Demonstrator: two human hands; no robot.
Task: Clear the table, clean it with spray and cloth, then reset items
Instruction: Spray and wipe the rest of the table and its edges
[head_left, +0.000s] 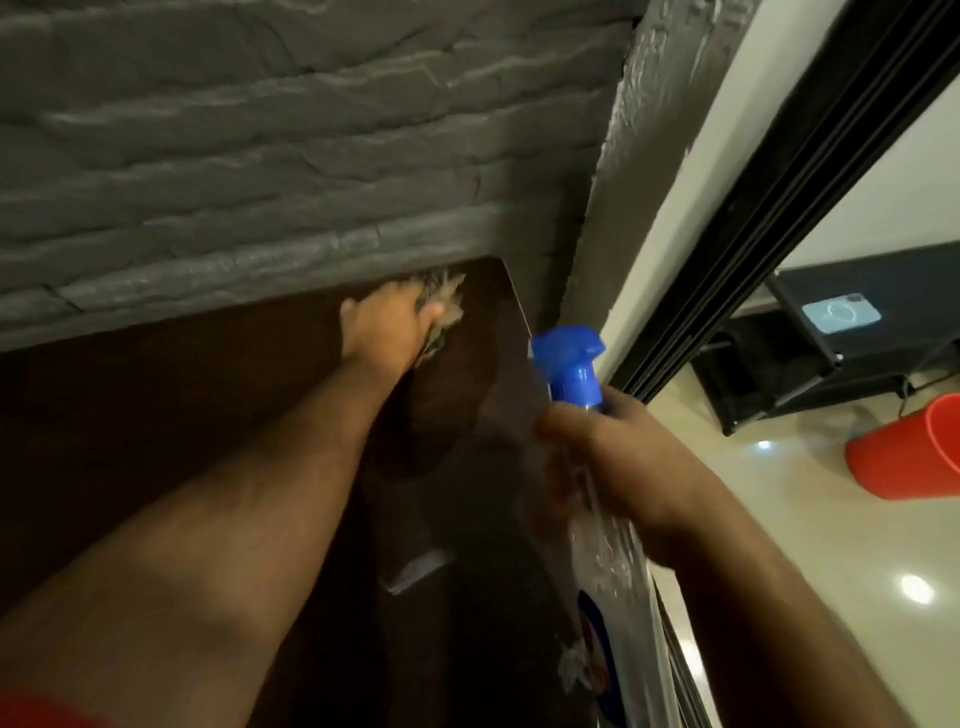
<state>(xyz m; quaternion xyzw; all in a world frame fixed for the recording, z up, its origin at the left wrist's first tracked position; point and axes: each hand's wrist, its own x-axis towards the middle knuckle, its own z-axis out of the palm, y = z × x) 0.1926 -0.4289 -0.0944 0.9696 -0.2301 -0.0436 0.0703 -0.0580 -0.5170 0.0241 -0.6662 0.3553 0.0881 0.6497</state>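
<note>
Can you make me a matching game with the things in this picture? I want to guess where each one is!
Things:
1. cloth
2. spray bottle
3. bucket
4. phone

Places:
A. on the shiny floor
B. under the left hand, at the table's far corner
C. on the black shelf
D. in the right hand

Pairs: 1-B, 2-D, 3-A, 4-C

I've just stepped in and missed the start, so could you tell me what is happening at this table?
A person is cleaning the dark brown table. The left hand presses a beige cloth onto the far corner, right against the grey brick wall. The right hand grips a clear spray bottle with a blue trigger head, held above the table's right edge.
</note>
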